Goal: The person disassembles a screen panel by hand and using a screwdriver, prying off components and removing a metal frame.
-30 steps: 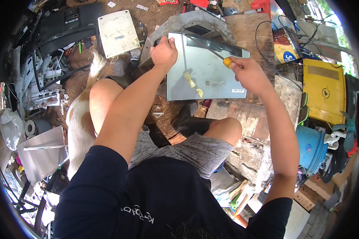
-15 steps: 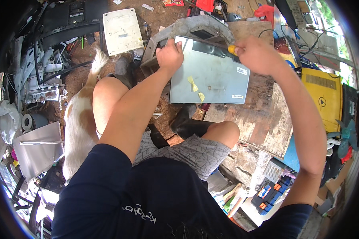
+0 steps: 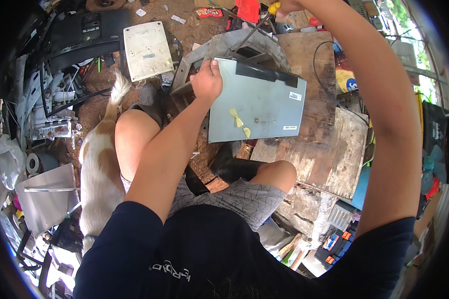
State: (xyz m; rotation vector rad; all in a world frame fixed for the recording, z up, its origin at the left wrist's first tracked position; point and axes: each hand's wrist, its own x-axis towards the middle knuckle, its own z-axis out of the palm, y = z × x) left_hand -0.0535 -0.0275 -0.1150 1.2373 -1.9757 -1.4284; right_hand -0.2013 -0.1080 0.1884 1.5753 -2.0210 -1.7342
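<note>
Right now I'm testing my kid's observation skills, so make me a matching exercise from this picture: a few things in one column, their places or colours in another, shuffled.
Things:
1. left hand
2. screwdriver
3. dog
4. white box

Places:
A. beside the person's left leg
B. on the dirt above the dog's tail
C. gripping the grey panel's corner
D. in the right hand at the top edge

Pairs: 1-C, 2-D, 3-A, 4-B

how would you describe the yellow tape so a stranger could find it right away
Find the grey metal panel lying flat on the wooden bench, its near-left corner gripped by the left hand. The yellow tape sits near the panel's middle: two small crumpled strips, the only yellow on that grey sheet.
</note>
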